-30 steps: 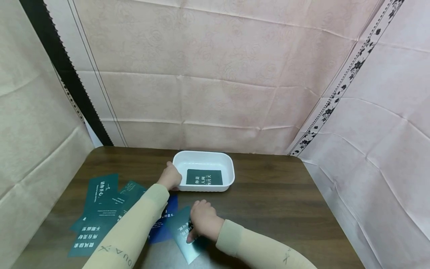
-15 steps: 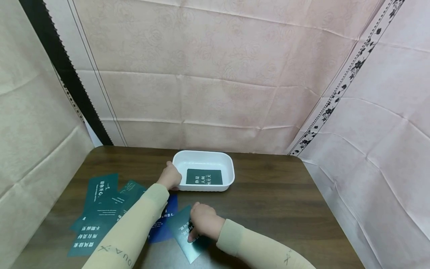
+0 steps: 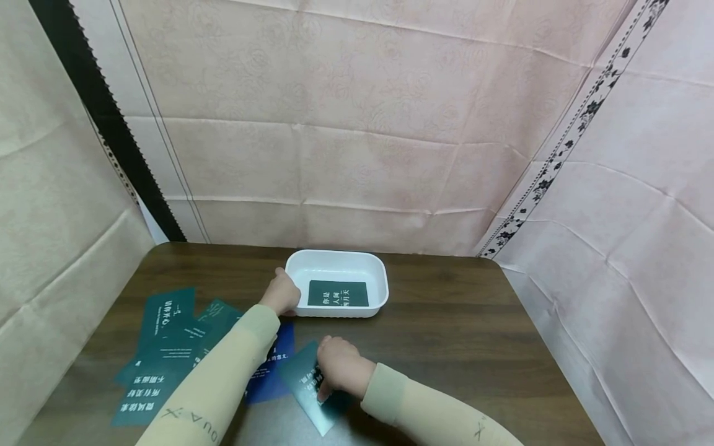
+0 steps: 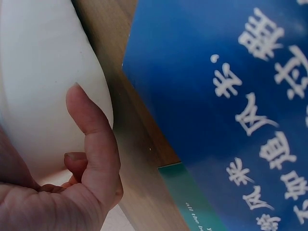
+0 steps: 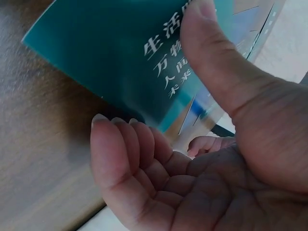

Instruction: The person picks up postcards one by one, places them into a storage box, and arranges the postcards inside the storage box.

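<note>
My left hand (image 3: 281,292) grips the left end of a white plastic tray (image 3: 337,263), its fingers bent at the tray's wall in the left wrist view. Flat inside the tray lies one dark green card (image 3: 337,293) with white lettering. Nearer the front, my right hand (image 3: 341,367) holds a green card (image 3: 301,378) with white writing. The right wrist view shows the thumb (image 5: 207,43) on the printed face and the other fingers curled at the card's edge. That card partly overlaps a blue card (image 3: 266,384), which my left forearm partly covers.
Several green cards (image 3: 162,353) lie overlapped on the left of the brown wooden table (image 3: 446,328). My left forearm hides part of them. Light patterned cloth (image 3: 362,167) hangs behind the table and at both sides.
The green card in my right hand has shifted very slightly to the right, along with that hand. My left hand and the tray have stayed nearly still.
</note>
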`<act>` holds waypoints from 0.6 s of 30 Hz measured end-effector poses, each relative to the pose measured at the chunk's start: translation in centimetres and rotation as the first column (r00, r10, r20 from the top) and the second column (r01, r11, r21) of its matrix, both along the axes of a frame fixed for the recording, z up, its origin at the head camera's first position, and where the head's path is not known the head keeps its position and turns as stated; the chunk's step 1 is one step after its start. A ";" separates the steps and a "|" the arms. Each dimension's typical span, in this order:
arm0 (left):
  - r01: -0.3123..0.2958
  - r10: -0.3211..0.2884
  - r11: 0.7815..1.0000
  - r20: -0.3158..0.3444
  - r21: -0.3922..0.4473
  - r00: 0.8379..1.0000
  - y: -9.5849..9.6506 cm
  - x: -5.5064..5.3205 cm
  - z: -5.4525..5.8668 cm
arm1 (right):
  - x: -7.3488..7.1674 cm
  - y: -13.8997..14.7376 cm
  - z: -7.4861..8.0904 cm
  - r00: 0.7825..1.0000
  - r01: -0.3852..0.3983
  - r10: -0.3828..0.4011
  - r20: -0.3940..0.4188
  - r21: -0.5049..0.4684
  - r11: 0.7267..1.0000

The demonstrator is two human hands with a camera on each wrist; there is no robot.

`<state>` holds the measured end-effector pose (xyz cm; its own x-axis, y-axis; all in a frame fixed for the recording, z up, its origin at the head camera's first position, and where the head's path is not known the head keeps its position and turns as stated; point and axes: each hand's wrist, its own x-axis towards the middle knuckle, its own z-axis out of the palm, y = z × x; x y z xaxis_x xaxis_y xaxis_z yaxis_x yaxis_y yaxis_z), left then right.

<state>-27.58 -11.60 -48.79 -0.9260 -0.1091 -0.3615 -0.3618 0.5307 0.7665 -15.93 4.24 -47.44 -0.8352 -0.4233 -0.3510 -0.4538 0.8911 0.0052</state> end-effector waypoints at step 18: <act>0.007 -0.007 1.000 -0.026 -0.004 1.000 0.0 0.0 -0.2 | -0.3 0.2 -0.5 0.997 0.062 -0.060 0.039 -0.032 0.998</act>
<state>-27.55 -11.63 -49.04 -0.9359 -0.1043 -0.3366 -0.3380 0.5358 0.7737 -16.21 4.47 -47.91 -0.8464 -0.3840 -0.3690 -0.3979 0.9165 -0.0412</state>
